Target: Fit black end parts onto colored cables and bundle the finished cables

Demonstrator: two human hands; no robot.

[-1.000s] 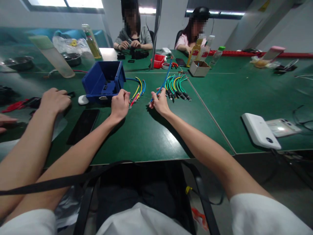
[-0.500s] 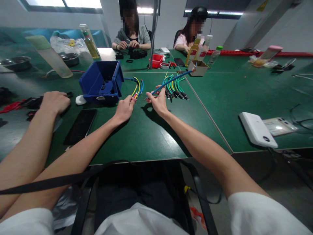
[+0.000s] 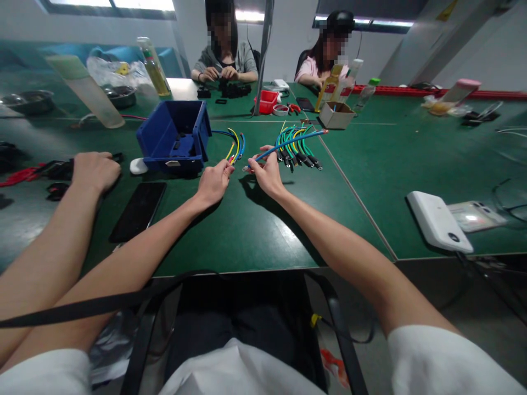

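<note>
Moved since one second ago: blue wire (image 3: 296,141), swung from steeply raised to a shallow rightward slant; left hand (image 3: 213,184), come across from beside the blue bin (image 3: 187,164) to the loose yellow-and-blue wires (image 3: 237,144).

Right hand (image 3: 267,173): thumb and fingers clamped on the blue wire near its lugged end; long free length slanting over the green-and-yellow wire bundle (image 3: 304,159); touching or just above it, cannot tell.

Left hand: fingers curled together at the near ends of the yellow-and-blue wires; whether clamped on them or only resting there, cannot tell.

Also on the green tabletop (image 3: 251,236): dark phone (image 3: 139,213), near the left forearm; another person's hand (image 3: 96,171), left of the bin.

Risks, as judged: bundle fan disarranged, should the blue wire's free end dip or sweep; wire twisting in the fingers, being held so near one end; loose wires dragged out of line, should the left hand pull unevenly.
</note>
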